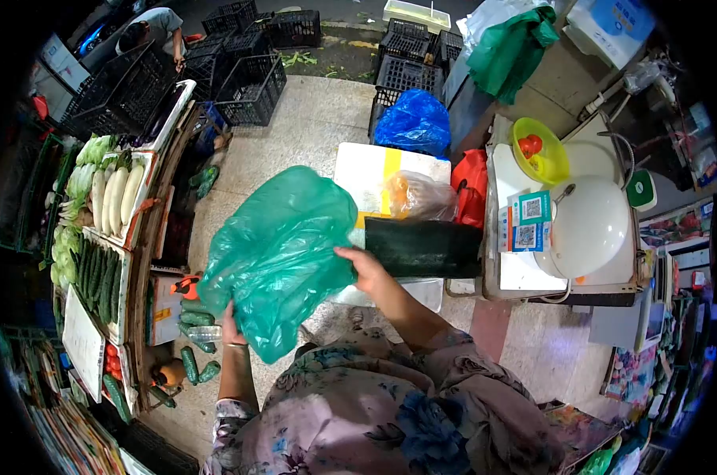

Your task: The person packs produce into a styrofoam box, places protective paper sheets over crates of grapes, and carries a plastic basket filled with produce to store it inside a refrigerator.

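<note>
A large, crumpled green plastic bag spreads out in front of my body, puffed up and translucent. My right hand pinches its right edge between thumb and fingers. At the lower left edge, my left hand grips the bag, with its fingers partly hidden behind the plastic. Just beyond my right hand lies a long, dark green winter melon or similar dark block on a pale surface. A clear bag with something orange in it sits on a white foam box.
At left, a stall holds white radishes, cucumbers and tomatoes. Loose cucumbers lie low beside it. Right, a scale with a white pan stands near a yellow-green bowl. Black crates and another person are farther back.
</note>
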The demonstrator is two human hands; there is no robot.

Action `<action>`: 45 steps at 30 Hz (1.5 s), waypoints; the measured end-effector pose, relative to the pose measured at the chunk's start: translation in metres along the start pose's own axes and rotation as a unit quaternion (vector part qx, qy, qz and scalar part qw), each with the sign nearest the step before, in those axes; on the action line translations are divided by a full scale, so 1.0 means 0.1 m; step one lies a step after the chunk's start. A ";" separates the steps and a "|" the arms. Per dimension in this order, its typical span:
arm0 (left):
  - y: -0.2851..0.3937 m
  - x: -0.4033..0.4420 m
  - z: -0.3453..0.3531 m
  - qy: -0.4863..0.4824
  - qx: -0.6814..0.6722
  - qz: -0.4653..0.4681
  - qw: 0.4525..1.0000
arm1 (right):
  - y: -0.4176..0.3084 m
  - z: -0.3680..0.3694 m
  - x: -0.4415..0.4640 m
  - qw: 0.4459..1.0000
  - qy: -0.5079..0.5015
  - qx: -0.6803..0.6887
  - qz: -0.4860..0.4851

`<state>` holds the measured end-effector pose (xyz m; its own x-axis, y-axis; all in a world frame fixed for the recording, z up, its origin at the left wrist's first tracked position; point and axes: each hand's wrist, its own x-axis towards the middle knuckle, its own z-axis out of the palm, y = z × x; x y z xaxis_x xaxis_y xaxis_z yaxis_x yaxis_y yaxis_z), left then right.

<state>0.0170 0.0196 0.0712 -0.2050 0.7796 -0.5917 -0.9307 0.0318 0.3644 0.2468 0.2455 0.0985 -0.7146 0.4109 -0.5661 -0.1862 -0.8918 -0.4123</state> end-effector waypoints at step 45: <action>0.79 0.16 -1.45 0.126 0.743 0.048 0.656 | 0.01 -0.16 0.58 0.826 0.044 -0.498 -0.259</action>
<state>-0.1035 -0.0562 -0.0134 -0.4598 0.7001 -0.5463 0.3735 0.7106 0.5963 0.2159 0.2718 0.0539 -0.6526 0.7405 -0.1605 0.2269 -0.0111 -0.9739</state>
